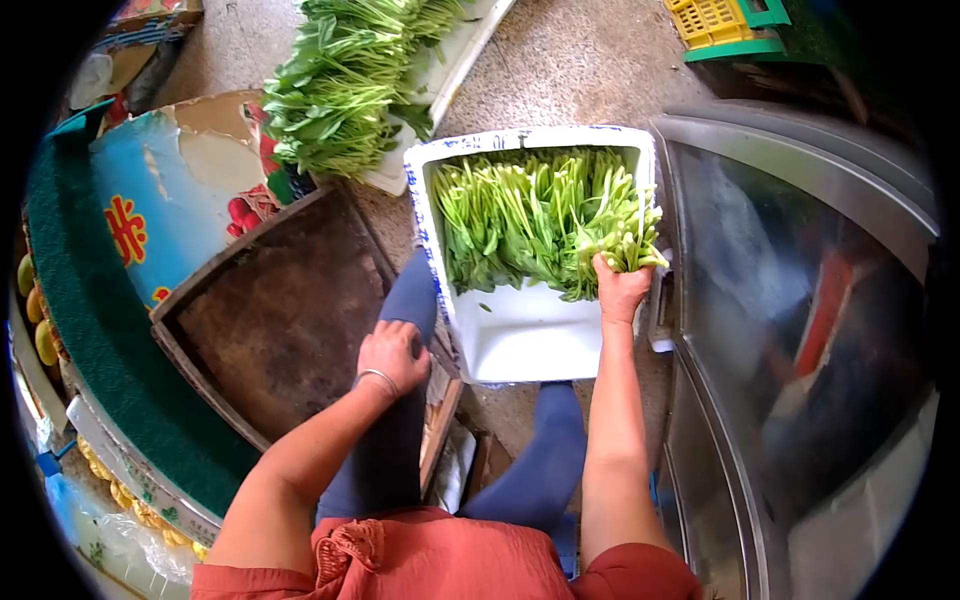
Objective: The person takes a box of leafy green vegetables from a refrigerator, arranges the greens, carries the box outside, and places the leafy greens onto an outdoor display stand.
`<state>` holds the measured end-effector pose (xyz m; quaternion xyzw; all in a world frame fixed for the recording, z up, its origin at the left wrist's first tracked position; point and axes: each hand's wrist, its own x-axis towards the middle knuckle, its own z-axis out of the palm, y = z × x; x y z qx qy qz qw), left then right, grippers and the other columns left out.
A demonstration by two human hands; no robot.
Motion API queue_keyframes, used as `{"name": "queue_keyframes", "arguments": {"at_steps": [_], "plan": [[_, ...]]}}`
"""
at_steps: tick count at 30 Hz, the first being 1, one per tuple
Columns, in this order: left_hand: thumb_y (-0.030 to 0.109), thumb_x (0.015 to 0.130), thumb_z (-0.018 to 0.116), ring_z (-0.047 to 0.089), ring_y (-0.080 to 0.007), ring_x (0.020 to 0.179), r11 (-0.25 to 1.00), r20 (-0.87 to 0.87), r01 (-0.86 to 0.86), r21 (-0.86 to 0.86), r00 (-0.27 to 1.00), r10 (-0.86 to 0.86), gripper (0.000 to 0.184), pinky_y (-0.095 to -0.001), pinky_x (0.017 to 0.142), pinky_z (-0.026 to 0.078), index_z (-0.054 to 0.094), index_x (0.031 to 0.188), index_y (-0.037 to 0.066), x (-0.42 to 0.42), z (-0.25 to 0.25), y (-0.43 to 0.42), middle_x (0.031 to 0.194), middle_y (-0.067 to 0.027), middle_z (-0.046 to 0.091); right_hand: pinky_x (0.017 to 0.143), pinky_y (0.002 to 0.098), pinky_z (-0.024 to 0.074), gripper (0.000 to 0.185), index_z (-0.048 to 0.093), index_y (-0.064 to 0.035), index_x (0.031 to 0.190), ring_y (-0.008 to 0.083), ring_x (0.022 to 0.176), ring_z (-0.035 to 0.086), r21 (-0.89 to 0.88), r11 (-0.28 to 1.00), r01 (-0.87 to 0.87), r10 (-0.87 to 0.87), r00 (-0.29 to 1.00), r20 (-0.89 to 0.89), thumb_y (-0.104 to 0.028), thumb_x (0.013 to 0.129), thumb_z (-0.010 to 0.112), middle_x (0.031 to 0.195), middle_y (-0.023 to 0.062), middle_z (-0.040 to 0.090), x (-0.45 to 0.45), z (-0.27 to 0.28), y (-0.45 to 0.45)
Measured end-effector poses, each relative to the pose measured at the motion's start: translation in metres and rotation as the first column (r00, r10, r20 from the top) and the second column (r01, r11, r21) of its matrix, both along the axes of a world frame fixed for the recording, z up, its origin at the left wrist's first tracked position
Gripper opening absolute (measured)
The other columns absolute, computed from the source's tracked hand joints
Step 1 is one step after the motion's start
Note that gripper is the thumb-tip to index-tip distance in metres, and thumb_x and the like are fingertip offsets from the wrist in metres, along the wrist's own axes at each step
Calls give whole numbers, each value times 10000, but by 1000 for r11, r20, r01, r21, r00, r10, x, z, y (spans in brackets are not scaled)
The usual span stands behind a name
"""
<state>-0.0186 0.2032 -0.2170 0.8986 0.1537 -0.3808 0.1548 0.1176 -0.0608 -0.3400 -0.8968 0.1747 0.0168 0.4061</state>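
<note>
My right hand (622, 290) is closed around a bunch of leafy greens (622, 238), its pale cut stems pointing up and to the right. This bunch is at the right side of a white foam box (530, 345) between my legs. More leafy greens (510, 215) are packed upright in rows across the box's far part, and its near floor shows white with a small loose leaf on it. My left hand (393, 355), with a bracelet at the wrist, rests on my left knee. Its fingers are curled in, and I see nothing held in them.
Another white foam tray (465, 60) holds a large pile of greens (350, 85) ahead. A brown wooden tray (285, 310) and a torn blue carton (165, 200) are at left. A metal cabinet with a glass panel (790, 270) stands close at right. A yellow-green crate (715, 30) is beyond.
</note>
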Motion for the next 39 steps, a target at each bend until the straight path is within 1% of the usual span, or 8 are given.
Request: {"name": "queue_keyframes", "arguments": {"at_steps": [2, 7, 16, 17, 20, 21, 26, 39], "plan": [[204, 604, 545, 484, -214, 829, 1000, 6, 4, 8, 1000, -4, 164, -342, 654, 414, 534, 717, 86, -3, -2, -1, 789, -62, 541, 706, 354, 403, 504, 466, -4, 925, 284, 777, 512, 25, 996, -87, 82, 986, 147, -144, 493, 685, 857, 145, 525, -2, 11, -9], [211, 606, 553, 479, -212, 844, 999, -30, 20, 25, 999, -19, 188, -332, 685, 406, 543, 748, 89, -4, 0, -4, 806, -48, 540, 718, 302, 397, 449, 461, 15, 924, 199, 767, 508, 188, 982, -24, 16, 999, 45, -103, 529, 640, 866, 99, 521, -6, 38, -28], [184, 594, 563, 490, -236, 796, 999, 73, -27, 28, 997, 25, 168, -336, 676, 421, 537, 723, 79, -13, 2, -12, 767, -66, 543, 767, 266, 387, 443, 416, -32, 1053, 146, 863, 480, 741, 664, 100, -46, 995, -93, 39, 644, 569, 968, 49, 492, -6, 82, -57], [192, 602, 559, 489, -224, 811, 999, 68, -35, 32, 997, 32, 171, -333, 676, 416, 540, 734, 85, -14, 3, -14, 780, -57, 542, 763, 270, 390, 446, 415, -34, 1054, 149, 863, 479, 678, 733, 54, -1, 997, -77, 40, 640, 566, 969, 50, 489, -5, 92, -59], [202, 609, 553, 493, -213, 815, 998, 87, -52, 45, 995, 48, 172, -329, 669, 415, 542, 738, 89, -19, 3, -18, 789, -52, 543, 757, 273, 386, 433, 424, -36, 1032, 146, 840, 480, 748, 663, 32, -9, 999, -34, 22, 630, 575, 945, 53, 494, -11, 123, -59], [205, 607, 555, 493, -214, 815, 997, 92, -68, 48, 994, 63, 174, -330, 671, 415, 542, 736, 88, -21, 3, -20, 788, -53, 544, 768, 283, 375, 570, 368, -38, 1088, 145, 889, 438, 730, 682, 46, 18, 997, -80, 0, 580, 625, 1013, 50, 434, -14, 132, -64], [222, 602, 562, 492, -219, 813, 988, 131, -140, 58, 983, 132, 190, -332, 676, 419, 543, 733, 86, -30, 8, -28, 787, -58, 546, 794, 305, 375, 463, 417, -8, 1046, 184, 890, 456, 469, 874, -128, 120, 992, 49, -4, 611, 576, 1011, 78, 459, -39, 182, -85], [242, 615, 542, 493, -243, 809, 905, 174, -414, 97, 902, 395, 206, -347, 703, 418, 564, 741, 81, -76, 18, -25, 781, -86, 548, 786, 351, 402, 545, 360, 3, 1118, 230, 909, 464, 666, 732, -145, 78, 988, 130, -124, 620, 543, 1053, 119, 440, -44, 298, -82]]}}
